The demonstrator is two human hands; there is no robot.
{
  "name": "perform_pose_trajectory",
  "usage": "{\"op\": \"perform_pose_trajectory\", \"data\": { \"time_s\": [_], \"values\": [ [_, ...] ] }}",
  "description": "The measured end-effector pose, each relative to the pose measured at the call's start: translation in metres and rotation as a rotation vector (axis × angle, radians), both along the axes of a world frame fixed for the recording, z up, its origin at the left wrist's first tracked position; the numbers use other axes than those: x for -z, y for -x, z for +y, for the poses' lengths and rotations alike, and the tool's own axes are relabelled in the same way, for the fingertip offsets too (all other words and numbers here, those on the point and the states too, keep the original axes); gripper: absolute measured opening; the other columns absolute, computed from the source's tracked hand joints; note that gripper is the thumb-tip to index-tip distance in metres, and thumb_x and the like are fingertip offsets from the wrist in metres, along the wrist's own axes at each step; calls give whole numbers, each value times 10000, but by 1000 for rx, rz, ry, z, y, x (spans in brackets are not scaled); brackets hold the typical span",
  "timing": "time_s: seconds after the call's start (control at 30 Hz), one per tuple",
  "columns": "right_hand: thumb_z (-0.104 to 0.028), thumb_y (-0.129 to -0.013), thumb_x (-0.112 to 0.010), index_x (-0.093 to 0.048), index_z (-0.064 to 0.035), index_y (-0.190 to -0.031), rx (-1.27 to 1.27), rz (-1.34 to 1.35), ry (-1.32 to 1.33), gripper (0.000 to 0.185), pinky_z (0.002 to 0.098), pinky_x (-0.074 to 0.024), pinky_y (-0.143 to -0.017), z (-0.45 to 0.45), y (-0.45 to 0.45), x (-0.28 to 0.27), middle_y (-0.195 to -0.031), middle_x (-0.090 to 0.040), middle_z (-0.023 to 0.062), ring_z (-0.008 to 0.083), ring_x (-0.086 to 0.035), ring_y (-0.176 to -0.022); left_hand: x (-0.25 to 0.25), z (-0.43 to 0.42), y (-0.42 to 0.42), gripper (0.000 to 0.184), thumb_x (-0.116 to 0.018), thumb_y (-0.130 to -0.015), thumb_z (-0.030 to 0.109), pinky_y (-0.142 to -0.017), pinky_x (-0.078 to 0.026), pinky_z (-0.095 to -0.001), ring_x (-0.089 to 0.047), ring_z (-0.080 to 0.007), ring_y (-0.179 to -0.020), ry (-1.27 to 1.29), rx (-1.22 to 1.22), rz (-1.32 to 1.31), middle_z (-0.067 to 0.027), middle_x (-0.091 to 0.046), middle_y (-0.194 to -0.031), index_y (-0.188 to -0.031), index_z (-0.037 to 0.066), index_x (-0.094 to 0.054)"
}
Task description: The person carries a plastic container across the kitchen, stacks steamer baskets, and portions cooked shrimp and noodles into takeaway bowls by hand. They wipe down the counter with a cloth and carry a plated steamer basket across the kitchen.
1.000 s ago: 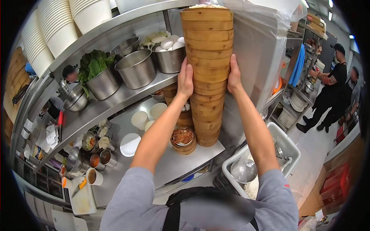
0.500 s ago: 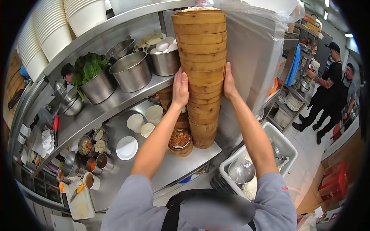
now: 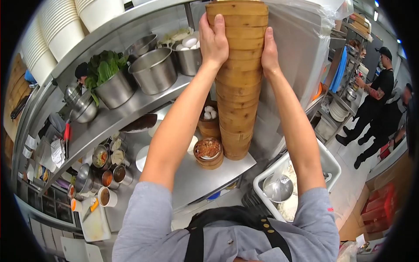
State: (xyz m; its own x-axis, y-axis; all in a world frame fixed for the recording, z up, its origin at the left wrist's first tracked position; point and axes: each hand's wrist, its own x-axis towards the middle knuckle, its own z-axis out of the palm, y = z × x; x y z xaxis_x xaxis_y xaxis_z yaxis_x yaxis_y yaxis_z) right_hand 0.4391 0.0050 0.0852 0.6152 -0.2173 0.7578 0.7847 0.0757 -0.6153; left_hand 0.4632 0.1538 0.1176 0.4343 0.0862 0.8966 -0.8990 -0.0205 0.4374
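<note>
A tall stack of bamboo steamers [image 3: 239, 83] rises from the steel counter in front of me, its top running out of view. My left hand [image 3: 214, 41] grips the left side of the stack near the top, thumb across the front. On the opposite side, my right hand [image 3: 270, 50] presses against it, fingers pointing up. At the foot of the stack sits a small steamer [image 3: 208, 153] of reddish-brown food. Behind that one, partly hidden, another steamer [image 3: 209, 124] holds white round pieces.
On the shelf stand leafy greens [image 3: 104, 72], a steel pot [image 3: 153, 72] and a pot of eggs [image 3: 190, 43]. A knife [image 3: 91, 207] lies on a cutting board [image 3: 97, 227]. A white tub [image 3: 329, 161] is right of the counter. Two people [image 3: 379, 87] stand farther right.
Both hands have moved up the stack, and my left hand has closed around its edge. A dark brown object now shows under the shelf. The rear steamer's white pieces have come into view.
</note>
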Motion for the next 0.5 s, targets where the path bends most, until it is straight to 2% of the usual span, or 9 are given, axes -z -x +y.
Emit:
{"op": "perform_pose_trajectory", "data": {
  "time_s": [0.07, 0.1, 0.2, 0.3, 0.33, 0.4, 0.43, 0.5],
  "values": [
    [-475, -977, -271, -418, 16, -1268, -13, 36, -27, 589, 323, -351, -984, -2, -4, 3, -1245, -489, 129, 192, -464, -1125, -2, 2, -11, 726, -416, -909, 536, -954, -356, -370, -471, -350, -1127, -20, 81, 47, -243, -464, -1227, -1296, -72, -326],
    [-472, -979, -266, -424, 18, -1257, -23, 48, -40, 584, 323, -354, -981, -2, -7, 3, -1238, -492, 127, 191, -468, -1116, -1, 7, -11, 735, -444, -901, 519, -994, -329, -389, -424, -376, -1189, -33, 147, 88, -279, -429, -1266, -1301, -83, -313],
    [-522, -965, -239, -446, -13, -1279, 24, 60, 4, 632, 314, -388, -971, 1, -9, 2, -1264, -512, 115, 206, -487, -1153, -1, 4, -12, 677, -442, -912, 536, -912, -370, -282, -475, -185, -1031, 31, 176, 55, -138, -502, -1120, -1233, -48, -324],
    [-508, -967, -261, -394, 1, -1304, -53, 78, 11, 625, 323, -353, -995, 2, 0, 1, -1281, -477, 136, 212, -454, -1176, -2, -4, 17, 675, -407, -912, 567, -941, -350, -293, -469, -180, -1063, 7, 12, 40, -120, -499, -1169, -1241, -21, -371],
    [-502, -967, -273, -368, 9, -1315, -79, 72, 24, 625, 329, -339, -1004, 1, 3, -2, -1290, -458, 149, 218, -438, -1186, -7, -3, 25, 682, -397, -908, 580, -950, -344, -295, -467, -180, -1076, 24, 65, 70, -114, -502, -1176, -1243, -14, -387],
    [-518, -957, -292, -313, 7, -1353, 122, -1, 118, 659, 338, -317, -1023, -4, 7, -10, -1334, -418, 160, 238, -404, -1228, -18, 0, 40, 698, -378, -902, 607, -968, -331, -301, -463, -178, -1100, 62, 170, 131, -103, -506, -1191, -1245, 1, -418],
    [-526, -952, -302, -285, 7, -1373, 224, -36, 165, 679, 343, -306, -1032, -6, 8, -15, -1356, -398, 165, 248, -387, -1250, -20, 9, 20, 709, -376, -899, 612, -973, -329, -303, -460, -181, -1112, 26, 215, 122, -107, -505, -1200, -1257, 2, -413],
    [-501, -958, -318, -278, -16, -1386, 209, -135, 175, 648, 332, -276, -1049, 15, 22, -35, -1379, -372, 134, 232, -350, -1273, -26, 10, 4, 768, -363, -892, 631, -993, -314, -318, -445, -200, -1156, 2, 238, 140, -133, -496, -1248, -1305, -17, -374]
  ]
}}
